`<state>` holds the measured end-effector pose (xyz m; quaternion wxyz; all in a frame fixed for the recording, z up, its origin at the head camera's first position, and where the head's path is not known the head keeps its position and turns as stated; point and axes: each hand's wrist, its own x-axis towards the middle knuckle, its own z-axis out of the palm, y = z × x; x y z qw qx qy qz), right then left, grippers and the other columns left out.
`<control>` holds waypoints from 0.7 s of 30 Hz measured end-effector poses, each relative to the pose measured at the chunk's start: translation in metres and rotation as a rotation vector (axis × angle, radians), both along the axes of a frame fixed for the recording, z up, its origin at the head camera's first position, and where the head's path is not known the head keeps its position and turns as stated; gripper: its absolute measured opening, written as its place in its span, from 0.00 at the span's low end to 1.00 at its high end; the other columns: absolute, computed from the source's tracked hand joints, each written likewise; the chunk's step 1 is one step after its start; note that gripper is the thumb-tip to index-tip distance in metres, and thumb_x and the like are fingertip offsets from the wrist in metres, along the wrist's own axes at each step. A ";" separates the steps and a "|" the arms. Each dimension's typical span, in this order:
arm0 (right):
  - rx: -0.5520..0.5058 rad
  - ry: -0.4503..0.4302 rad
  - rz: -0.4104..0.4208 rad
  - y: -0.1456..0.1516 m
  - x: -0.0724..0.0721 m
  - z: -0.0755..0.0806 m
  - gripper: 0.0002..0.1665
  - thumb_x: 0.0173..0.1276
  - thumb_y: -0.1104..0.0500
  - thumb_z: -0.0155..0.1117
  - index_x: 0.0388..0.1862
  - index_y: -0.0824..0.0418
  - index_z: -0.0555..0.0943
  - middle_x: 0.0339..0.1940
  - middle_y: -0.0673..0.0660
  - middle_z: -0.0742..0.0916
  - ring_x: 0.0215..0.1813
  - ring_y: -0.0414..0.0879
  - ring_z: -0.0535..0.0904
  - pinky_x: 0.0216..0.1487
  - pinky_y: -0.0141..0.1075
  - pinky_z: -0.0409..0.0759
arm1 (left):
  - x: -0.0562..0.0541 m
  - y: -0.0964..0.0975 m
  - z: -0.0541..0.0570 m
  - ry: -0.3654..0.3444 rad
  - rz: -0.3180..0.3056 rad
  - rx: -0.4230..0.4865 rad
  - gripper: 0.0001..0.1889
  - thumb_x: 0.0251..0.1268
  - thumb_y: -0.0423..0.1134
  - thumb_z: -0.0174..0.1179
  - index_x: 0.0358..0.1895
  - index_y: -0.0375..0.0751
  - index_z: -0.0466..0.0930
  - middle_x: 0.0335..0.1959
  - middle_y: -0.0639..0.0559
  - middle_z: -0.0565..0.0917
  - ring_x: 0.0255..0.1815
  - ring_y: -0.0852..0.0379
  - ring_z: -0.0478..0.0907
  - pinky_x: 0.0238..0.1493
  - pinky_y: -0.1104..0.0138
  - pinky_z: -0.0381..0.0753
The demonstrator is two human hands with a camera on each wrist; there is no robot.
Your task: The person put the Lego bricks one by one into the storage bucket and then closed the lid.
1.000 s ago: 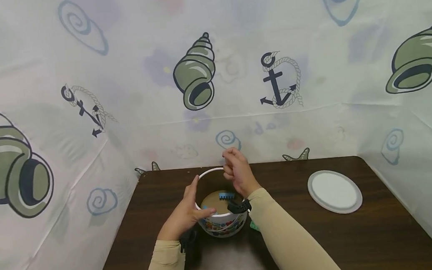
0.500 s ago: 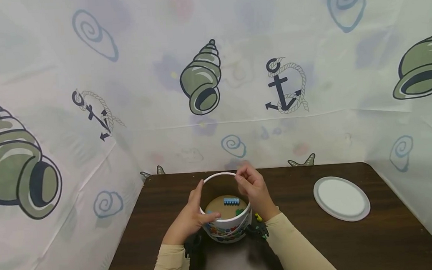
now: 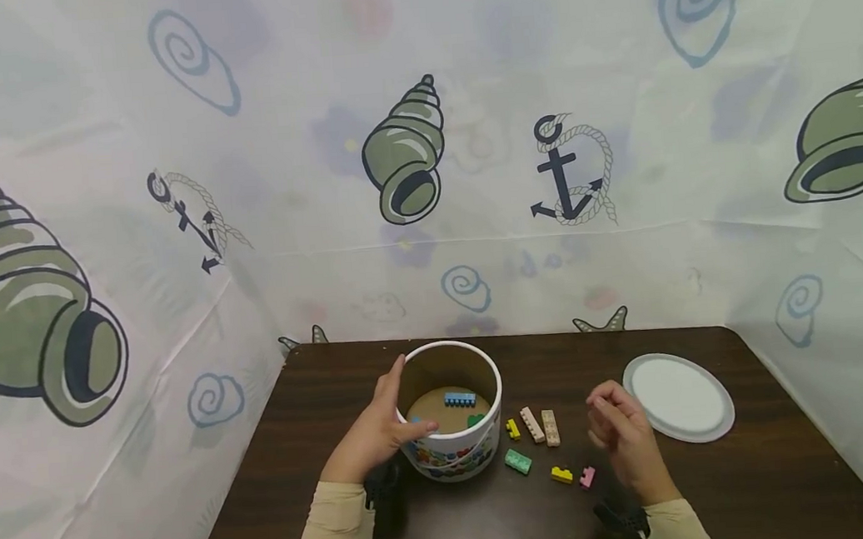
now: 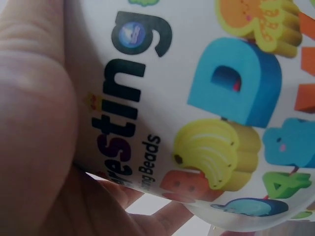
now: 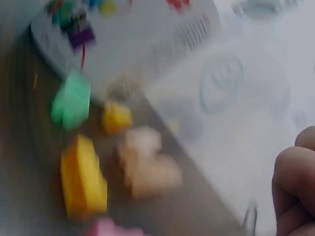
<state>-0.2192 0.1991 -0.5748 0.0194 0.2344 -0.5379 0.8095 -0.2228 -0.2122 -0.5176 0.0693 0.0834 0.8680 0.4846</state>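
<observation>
A white bucket (image 3: 452, 456), printed with colourful pictures, stands on the dark table. Inside it lie a blue toy brick (image 3: 459, 399) and a green toy brick (image 3: 475, 420). My left hand (image 3: 371, 432) holds the bucket's left side, thumb across the near rim; its fingers also show against the printed wall in the left wrist view. Over the table, left of the white plate (image 3: 678, 397), my right hand (image 3: 627, 439) has its fingers curled. Whether something small is between them is hidden. In the right wrist view, only curled fingers (image 5: 298, 172) show at the right edge.
Right of the bucket lie several loose toy bricks: a green one (image 3: 518, 462), a pale pink one (image 3: 532, 424), a beige one (image 3: 551, 428), a yellow one (image 3: 562, 475) and a pink one (image 3: 587, 477). A printed cloth (image 3: 523, 288) hangs behind the table.
My right hand has moved from over the bucket's right rim to the right, near the plate, uncovering the loose bricks. The left hand stays at the bucket.
</observation>
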 end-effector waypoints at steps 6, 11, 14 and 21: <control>0.039 -0.320 -0.067 0.042 0.011 -0.031 0.12 0.92 0.56 0.46 0.53 0.61 0.75 0.24 0.47 0.67 0.20 0.47 0.46 0.22 0.41 0.44 | -0.002 -0.001 0.002 0.005 -0.011 -0.004 0.71 0.58 0.61 0.82 0.92 0.56 0.34 0.91 0.36 0.42 0.85 0.25 0.59 0.75 0.31 0.68; 0.436 -0.483 -0.083 0.041 0.001 -0.039 0.21 0.84 0.55 0.65 0.61 0.69 0.72 0.32 0.47 0.77 0.21 0.37 0.62 0.22 0.31 0.63 | 0.000 -0.004 0.003 -0.003 -0.001 0.000 0.71 0.58 0.61 0.82 0.92 0.59 0.34 0.92 0.39 0.42 0.85 0.27 0.59 0.76 0.31 0.68; 0.531 -0.437 -0.054 0.041 -0.001 -0.040 0.23 0.80 0.57 0.70 0.61 0.69 0.72 0.43 0.51 0.79 0.23 0.37 0.65 0.24 0.31 0.67 | -0.002 -0.003 0.005 0.000 -0.006 -0.003 0.70 0.59 0.61 0.82 0.92 0.61 0.33 0.92 0.40 0.41 0.85 0.26 0.60 0.76 0.32 0.68; 0.630 -0.314 -0.012 0.049 0.002 -0.042 0.26 0.69 0.63 0.80 0.58 0.68 0.77 0.45 0.57 0.80 0.26 0.37 0.68 0.26 0.32 0.70 | -0.004 0.000 0.004 -0.001 -0.016 -0.011 0.71 0.60 0.60 0.82 0.92 0.58 0.33 0.92 0.38 0.42 0.84 0.25 0.60 0.74 0.31 0.70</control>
